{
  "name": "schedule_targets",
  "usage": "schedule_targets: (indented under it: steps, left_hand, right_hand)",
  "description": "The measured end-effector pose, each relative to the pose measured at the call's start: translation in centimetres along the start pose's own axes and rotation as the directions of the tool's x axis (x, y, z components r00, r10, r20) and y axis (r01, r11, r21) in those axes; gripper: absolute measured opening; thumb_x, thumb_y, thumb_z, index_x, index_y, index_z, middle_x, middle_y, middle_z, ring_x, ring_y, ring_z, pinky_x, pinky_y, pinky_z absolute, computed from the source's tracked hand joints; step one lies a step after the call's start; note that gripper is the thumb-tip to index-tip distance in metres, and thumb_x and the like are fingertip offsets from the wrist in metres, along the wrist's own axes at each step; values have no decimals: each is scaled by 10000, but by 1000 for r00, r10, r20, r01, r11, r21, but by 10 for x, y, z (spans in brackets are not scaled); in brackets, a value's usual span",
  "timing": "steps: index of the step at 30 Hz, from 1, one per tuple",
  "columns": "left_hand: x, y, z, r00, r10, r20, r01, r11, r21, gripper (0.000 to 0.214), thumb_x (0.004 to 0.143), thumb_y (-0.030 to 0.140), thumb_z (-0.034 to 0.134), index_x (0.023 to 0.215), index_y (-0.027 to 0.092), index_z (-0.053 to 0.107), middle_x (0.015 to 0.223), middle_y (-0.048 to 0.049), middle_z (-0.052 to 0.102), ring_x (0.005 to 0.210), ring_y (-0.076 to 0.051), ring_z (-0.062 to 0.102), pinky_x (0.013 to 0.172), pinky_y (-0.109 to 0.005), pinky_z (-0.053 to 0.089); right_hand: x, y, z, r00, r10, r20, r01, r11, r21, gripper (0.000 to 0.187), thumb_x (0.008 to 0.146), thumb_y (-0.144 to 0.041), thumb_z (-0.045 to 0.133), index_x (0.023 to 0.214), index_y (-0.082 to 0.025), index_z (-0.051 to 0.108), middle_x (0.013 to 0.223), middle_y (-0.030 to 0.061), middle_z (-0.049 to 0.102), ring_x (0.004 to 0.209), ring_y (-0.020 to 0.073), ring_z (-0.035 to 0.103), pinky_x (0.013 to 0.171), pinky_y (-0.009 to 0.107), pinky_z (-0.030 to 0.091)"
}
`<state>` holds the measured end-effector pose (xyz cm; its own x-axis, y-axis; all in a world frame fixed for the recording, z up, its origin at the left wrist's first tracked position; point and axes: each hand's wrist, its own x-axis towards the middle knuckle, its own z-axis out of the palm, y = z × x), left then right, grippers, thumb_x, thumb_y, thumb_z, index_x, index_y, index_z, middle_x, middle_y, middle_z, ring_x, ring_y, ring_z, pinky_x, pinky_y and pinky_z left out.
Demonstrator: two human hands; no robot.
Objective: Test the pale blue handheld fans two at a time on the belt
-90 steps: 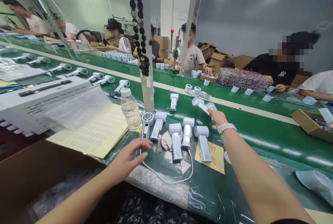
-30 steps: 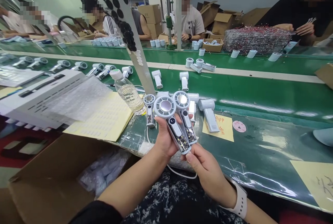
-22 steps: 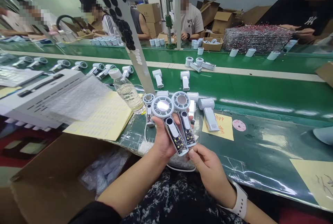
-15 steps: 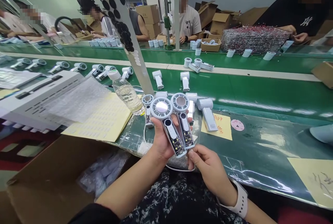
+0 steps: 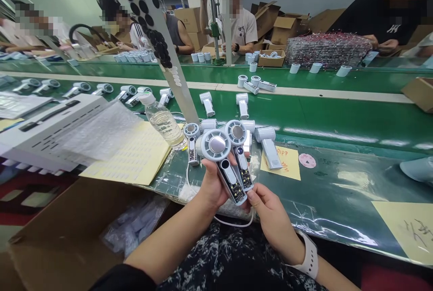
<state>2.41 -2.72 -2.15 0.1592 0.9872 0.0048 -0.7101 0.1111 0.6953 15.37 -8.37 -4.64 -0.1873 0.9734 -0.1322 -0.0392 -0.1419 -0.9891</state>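
My left hand (image 5: 211, 185) is closed around two small white handheld fans (image 5: 226, 158), held side by side with their round heads up and clear handles down. My right hand (image 5: 269, 212), with a white watch on the wrist, has its fingers curled and pinches at the bottom ends of the handles, where a white cable (image 5: 237, 224) hangs. Behind the hands, several more fans (image 5: 267, 144) lie in a row on the green bench (image 5: 338, 178).
A water bottle (image 5: 162, 119) stands beside a yellow label sheet (image 5: 135, 155) at left. An open cardboard box (image 5: 67, 232) sits below the bench edge. Yellow notes (image 5: 287, 164) lie on the bench. Fans ride the green conveyor (image 5: 304, 115); other people work across it.
Three seconds ago my right hand reached out to fans on the conveyor and my left hovered open. Both hands now hold two fans close to me; in the last second they barely shifted.
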Motion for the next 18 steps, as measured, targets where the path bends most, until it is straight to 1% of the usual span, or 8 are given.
schedule_targets:
  steps: [2,4,6,8,10,12,14,18]
  left_hand:
    - [1,2,-1,999,-19,-32,18,1000,-18,650,499,803,750,658,182,645,888,-77,745,883,-297,717,754,-396,590]
    - [1,3,-2,997,-32,-70,30,999,-28,648,503,804,747,680,190,640,866,-73,743,921,-305,711,781,-406,585]
    - [0,4,-3,994,-36,-99,34,999,-24,652,514,808,738,703,192,640,850,-77,740,990,-324,695,824,-422,576]
    - [-2,4,-3,992,-34,-119,33,999,-11,652,527,802,737,722,186,648,864,-83,741,1025,-330,683,850,-422,568]
    - [-5,1,-2,991,-38,-132,39,999,6,647,537,788,744,734,178,657,904,-90,744,1019,-325,682,864,-418,563]
    - [-8,-3,1,991,-31,-132,35,999,34,649,545,786,739,733,168,666,929,-98,742,1017,-324,678,882,-426,558]
    - [-11,-6,4,993,-7,-119,16,997,69,655,553,791,728,733,163,679,923,-101,740,1040,-334,670,912,-443,549]
    - [-15,-12,8,997,44,-62,-37,992,121,611,579,763,736,740,174,702,884,-92,741,1075,-345,661,947,-446,532]
  right_hand:
    - [2,-1,-3,999,-34,5,34,996,-79,454,941,-598,507,719,-207,569,695,6,573,673,173,546,652,292,453]
    - [4,-1,-8,996,-91,1,90,983,-159,412,963,-538,487,738,-208,588,766,25,583,739,191,566,699,309,467]
    - [6,-1,-15,989,-138,-50,124,966,-226,308,959,-461,510,812,-212,617,870,49,617,832,214,589,759,332,477]
    - [8,-5,-21,979,-156,-128,117,956,-268,190,929,-398,557,920,-220,623,959,68,642,909,235,601,803,360,481]
    - [9,-14,-24,969,-179,-171,125,950,-288,154,898,-344,594,999,-229,611,1012,76,653,953,248,609,825,382,485]
    - [8,-26,-23,960,-232,-158,177,937,-302,161,877,-288,612,1031,-238,604,1022,71,659,947,244,616,831,392,490]
    - [6,-39,-19,945,-302,-126,254,919,-303,166,863,-232,618,1027,-247,594,1023,61,659,892,222,623,804,383,501]
    - [1,-53,-6,905,-412,-106,369,885,-285,157,843,-152,621,943,-249,547,1070,57,648,807,178,607,699,336,500]
